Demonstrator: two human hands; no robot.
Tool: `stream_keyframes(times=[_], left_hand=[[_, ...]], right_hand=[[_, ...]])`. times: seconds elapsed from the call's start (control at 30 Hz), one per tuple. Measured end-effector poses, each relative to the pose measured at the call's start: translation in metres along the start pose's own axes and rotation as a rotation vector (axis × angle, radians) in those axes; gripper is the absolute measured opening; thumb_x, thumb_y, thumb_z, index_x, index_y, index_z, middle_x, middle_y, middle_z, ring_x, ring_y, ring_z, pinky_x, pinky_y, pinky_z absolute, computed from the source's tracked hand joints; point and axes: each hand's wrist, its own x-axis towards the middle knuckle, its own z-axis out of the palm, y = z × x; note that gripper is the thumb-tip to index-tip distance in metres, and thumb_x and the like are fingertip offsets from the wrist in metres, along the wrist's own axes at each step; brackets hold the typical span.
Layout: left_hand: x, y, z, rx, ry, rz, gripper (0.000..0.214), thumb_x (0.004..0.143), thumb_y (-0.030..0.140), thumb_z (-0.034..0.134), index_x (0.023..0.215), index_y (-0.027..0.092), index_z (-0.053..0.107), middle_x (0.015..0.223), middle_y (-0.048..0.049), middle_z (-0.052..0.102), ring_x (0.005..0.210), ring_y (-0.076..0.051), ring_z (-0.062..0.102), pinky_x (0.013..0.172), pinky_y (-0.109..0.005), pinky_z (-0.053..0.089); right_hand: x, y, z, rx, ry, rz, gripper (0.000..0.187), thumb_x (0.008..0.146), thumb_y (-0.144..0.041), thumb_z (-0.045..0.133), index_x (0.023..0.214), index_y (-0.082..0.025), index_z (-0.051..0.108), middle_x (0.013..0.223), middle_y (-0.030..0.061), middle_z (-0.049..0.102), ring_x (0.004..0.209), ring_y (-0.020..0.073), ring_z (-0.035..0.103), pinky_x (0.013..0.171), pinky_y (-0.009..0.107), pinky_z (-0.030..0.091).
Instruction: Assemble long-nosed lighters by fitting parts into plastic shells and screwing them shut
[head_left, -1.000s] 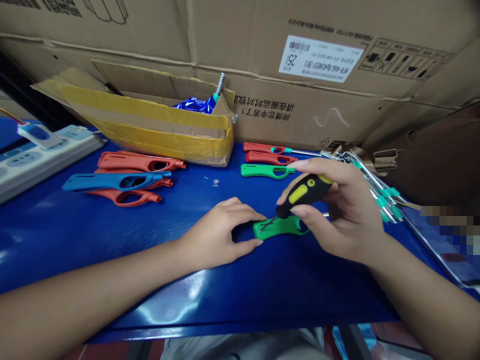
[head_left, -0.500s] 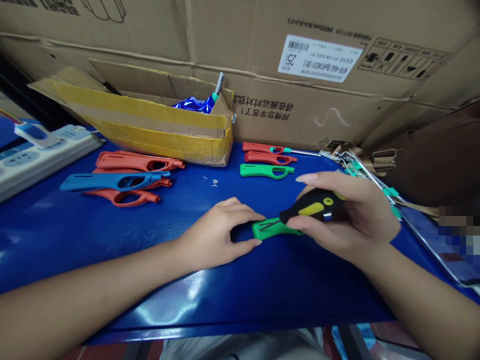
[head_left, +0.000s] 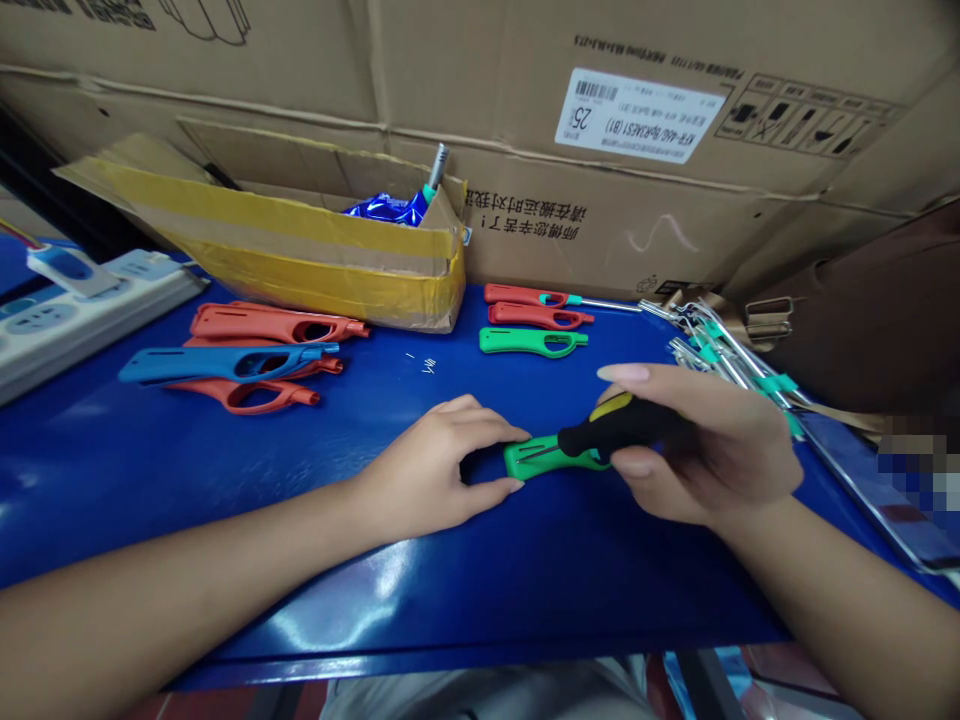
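My left hand [head_left: 442, 460] grips the left end of a green lighter body [head_left: 536, 460] between thumb and fingers, holding it flat on the blue table. In my right hand [head_left: 697, 440] is a screwdriver [head_left: 615, 425] with a black and yellow handle. Its thin shaft slants down leftward, with the tip at the green body's left end. The handle and my fingers hide part of the body's right end. Behind it lie another green lighter body [head_left: 517, 341], a red lighter body [head_left: 525, 316] and a red lighter [head_left: 517, 294] with a metal tube.
At left are red lighter bodies [head_left: 255, 322] and a blue one [head_left: 202, 364]. Behind stands a taped carton [head_left: 315, 255]; a power strip [head_left: 90, 310] lies far left. Metal tubes with green ends [head_left: 727, 350] and a phone [head_left: 885, 490] lie right. A large cardboard box [head_left: 487, 90] walls the back.
My right hand has turned the screwdriver, so the yellow patch on its handle has rolled toward the top. My left hand and the green lighter body have stayed in place.
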Motion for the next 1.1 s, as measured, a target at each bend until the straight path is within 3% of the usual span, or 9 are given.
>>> stream_keyframes(times=[0.17, 0.3, 0.37, 0.5, 0.67, 0.77, 0.9, 0.97, 1.1], left_hand=[[-0.0012, -0.0001, -0.0003, 0.011, -0.004, 0.000, 0.033, 0.087, 0.024, 0.074, 0.119, 0.020, 0.069, 0.112, -0.0040, 0.076, 0.099, -0.022, 0.066, 0.092, -0.039, 0.051], [-0.0009, -0.0005, 0.0000, -0.001, -0.002, -0.001, 0.030, 0.087, 0.024, 0.074, 0.117, 0.022, 0.070, 0.113, -0.0034, 0.076, 0.099, -0.022, 0.066, 0.092, -0.038, 0.051], [-0.0005, -0.0006, 0.0001, -0.005, 0.001, -0.001, 0.031, 0.087, 0.024, 0.074, 0.118, 0.021, 0.070, 0.113, -0.0037, 0.076, 0.100, -0.022, 0.066, 0.092, -0.039, 0.051], [-0.0003, -0.0006, -0.0003, -0.005, -0.001, -0.001, 0.033, 0.087, 0.024, 0.074, 0.119, 0.019, 0.070, 0.112, -0.0043, 0.076, 0.099, -0.022, 0.066, 0.092, -0.038, 0.051], [-0.0007, 0.0001, -0.0009, -0.004, -0.011, -0.004, 0.032, 0.087, 0.023, 0.074, 0.119, 0.020, 0.070, 0.113, -0.0039, 0.076, 0.100, -0.022, 0.065, 0.092, -0.038, 0.051], [-0.0005, 0.0006, -0.0007, -0.013, -0.005, -0.007, 0.031, 0.087, 0.023, 0.074, 0.118, 0.021, 0.070, 0.112, -0.0038, 0.076, 0.099, -0.022, 0.065, 0.092, -0.038, 0.051], [-0.0003, 0.0005, -0.0003, -0.008, -0.001, -0.002, 0.031, 0.087, 0.024, 0.074, 0.118, 0.021, 0.070, 0.112, -0.0046, 0.076, 0.099, -0.022, 0.066, 0.091, -0.039, 0.051], [-0.0004, 0.0002, -0.0002, -0.001, 0.001, 0.000, 0.032, 0.087, 0.024, 0.074, 0.118, 0.020, 0.070, 0.112, -0.0046, 0.076, 0.098, -0.022, 0.066, 0.091, -0.039, 0.051], [-0.0004, 0.0002, -0.0003, 0.000, -0.005, 0.001, 0.031, 0.086, 0.022, 0.075, 0.117, 0.020, 0.070, 0.112, -0.0033, 0.076, 0.098, -0.021, 0.065, 0.091, -0.037, 0.051]], right_hand=[[-0.0035, -0.0029, 0.0044, 0.189, -0.055, 0.141, 0.061, 0.093, -0.015, 0.059, 0.151, -0.027, 0.046, 0.126, 0.0084, 0.072, 0.093, 0.0238, 0.076, 0.062, 0.035, 0.064], [-0.0022, -0.0006, 0.0033, -0.045, -0.006, 0.027, 0.066, 0.083, -0.020, 0.078, 0.144, -0.030, 0.053, 0.104, 0.0044, 0.079, 0.073, 0.0206, 0.074, 0.056, 0.032, 0.061], [-0.0025, 0.0001, 0.0016, -0.146, -0.011, -0.033, 0.065, 0.085, -0.026, 0.078, 0.145, -0.028, 0.053, 0.100, 0.0057, 0.079, 0.075, 0.0226, 0.074, 0.057, 0.034, 0.061], [-0.0034, -0.0019, 0.0039, -0.027, 0.021, 0.060, 0.055, 0.097, -0.023, 0.052, 0.152, -0.028, 0.046, 0.130, 0.0095, 0.071, 0.101, 0.0258, 0.073, 0.075, 0.043, 0.064], [0.0002, 0.0006, 0.0058, -0.007, 0.066, 0.051, 0.056, 0.087, -0.018, 0.072, 0.141, -0.027, 0.058, 0.104, 0.0058, 0.076, 0.074, 0.0202, 0.071, 0.055, 0.032, 0.058], [-0.0012, 0.0015, 0.0030, -0.087, 0.067, -0.020, 0.055, 0.088, -0.023, 0.074, 0.141, -0.026, 0.059, 0.104, 0.0069, 0.077, 0.073, 0.0219, 0.071, 0.058, 0.035, 0.059], [-0.0038, -0.0047, 0.0029, 0.068, 0.030, 0.216, 0.050, 0.099, -0.019, 0.051, 0.148, -0.029, 0.051, 0.134, 0.0092, 0.068, 0.075, 0.0203, 0.072, 0.058, 0.037, 0.061], [-0.0020, -0.0068, 0.0035, 0.133, -0.003, 0.275, 0.051, 0.098, -0.017, 0.052, 0.146, -0.033, 0.051, 0.132, 0.0070, 0.069, 0.074, 0.0188, 0.071, 0.056, 0.035, 0.061], [0.0041, -0.0048, 0.0021, -0.045, 0.026, 0.041, 0.056, 0.087, -0.018, 0.074, 0.139, -0.032, 0.059, 0.104, 0.0048, 0.077, 0.085, 0.0232, 0.072, 0.065, 0.036, 0.063]])
